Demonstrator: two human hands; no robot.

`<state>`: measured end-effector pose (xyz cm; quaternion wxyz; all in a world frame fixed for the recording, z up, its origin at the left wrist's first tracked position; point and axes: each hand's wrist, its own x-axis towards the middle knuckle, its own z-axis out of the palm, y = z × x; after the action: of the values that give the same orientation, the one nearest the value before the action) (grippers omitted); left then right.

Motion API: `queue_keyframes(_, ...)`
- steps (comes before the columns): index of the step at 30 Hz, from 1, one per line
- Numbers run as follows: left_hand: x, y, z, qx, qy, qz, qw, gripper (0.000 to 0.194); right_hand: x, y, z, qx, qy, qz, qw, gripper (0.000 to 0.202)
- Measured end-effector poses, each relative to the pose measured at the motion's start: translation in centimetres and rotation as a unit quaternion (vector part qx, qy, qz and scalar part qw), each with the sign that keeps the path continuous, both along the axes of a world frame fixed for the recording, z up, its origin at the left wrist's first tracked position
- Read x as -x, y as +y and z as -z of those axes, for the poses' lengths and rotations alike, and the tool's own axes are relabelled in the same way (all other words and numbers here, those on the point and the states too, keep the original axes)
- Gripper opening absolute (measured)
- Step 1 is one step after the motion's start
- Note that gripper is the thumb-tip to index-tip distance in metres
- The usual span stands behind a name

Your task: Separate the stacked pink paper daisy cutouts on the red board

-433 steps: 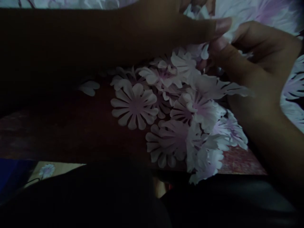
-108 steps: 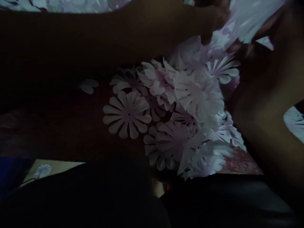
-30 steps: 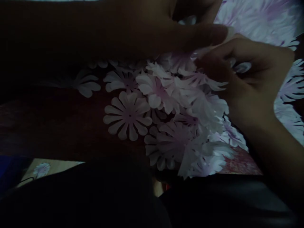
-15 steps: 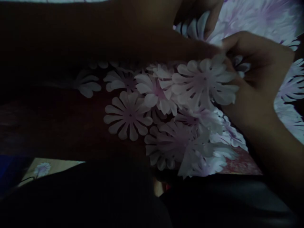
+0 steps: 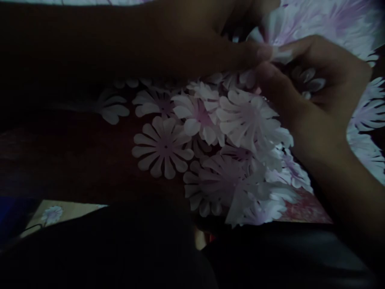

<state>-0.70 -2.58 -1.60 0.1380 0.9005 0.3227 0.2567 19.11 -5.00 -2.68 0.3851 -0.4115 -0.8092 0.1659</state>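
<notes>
Head view | left hand (image 5: pixel 231 44), right hand (image 5: pixel 326 82): narrow grip on petal piece (image 5: pixel 282 55) | whitish, thin, folded

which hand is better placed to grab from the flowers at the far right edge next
Probably the right hand: it sits beside those flowers, while the left hand is farther off. Both seem to pinch a white petal piece.

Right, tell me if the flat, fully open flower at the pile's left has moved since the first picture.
Yes. Judged against the table's near edge, the flat flower has shifted toward that edge, down in the view.
</notes>
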Motion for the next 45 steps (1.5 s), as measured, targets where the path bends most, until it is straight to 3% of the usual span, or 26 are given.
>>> queue_keyframes(3, 0.4, 0.4, 0.3, 0.002, -0.023, 0.016, 1.000, 0.064, -0.3, 0.0, -0.2, -0.019, -0.008, 0.017, 1.000, 0.025)
queue_keyframes(10, -0.1, 0.1, -0.4, 0.005, 0.011, -0.055, 0.998, 0.056, 0.0, 0.2, -0.2, -0.027, 0.059, -0.001, 0.998, 0.016)
queue_keyframes(17, -0.9, -0.1, -0.7, 0.100, -0.026, -0.108, 0.989, 0.039, -0.3, 0.5, 0.0, -0.016, 0.029, 0.010, 0.999, 0.019)
queue_keyframes(21, -1.0, -0.3, -0.6, 0.101, -0.036, -0.095, 0.990, 0.041, -0.4, 0.6, -0.1, -0.009, 0.042, 0.003, 0.999, 0.020)
queue_keyframes(25, -0.8, -0.5, -0.6, 0.096, -0.033, -0.090, 0.991, 0.044, 0.0, 0.4, -0.2, -0.034, 0.043, 0.005, 0.998, 0.036)
queue_keyframes(30, -0.9, -0.7, -0.8, 0.051, 0.004, -0.056, 0.997, 0.051, -0.1, 0.5, -0.1, -0.033, 0.004, 0.009, 0.999, 0.020)
queue_keyframes(35, -0.9, -1.0, -1.0, 0.055, 0.005, -0.075, 0.996, 0.051, -0.4, 0.5, 0.0, -0.030, 0.001, -0.023, 0.999, 0.016)
queue_keyframes(41, -0.6, -0.8, -0.9, 0.025, 0.029, -0.076, 0.996, 0.060, -0.2, 0.3, -0.3, -0.020, -0.014, -0.012, 1.000, 0.021)
queue_keyframes(45, -0.5, -0.7, -1.0, 0.045, 0.017, -0.091, 0.995, 0.059, -0.3, 0.3, -0.4, -0.017, -0.008, 0.002, 1.000, 0.024)
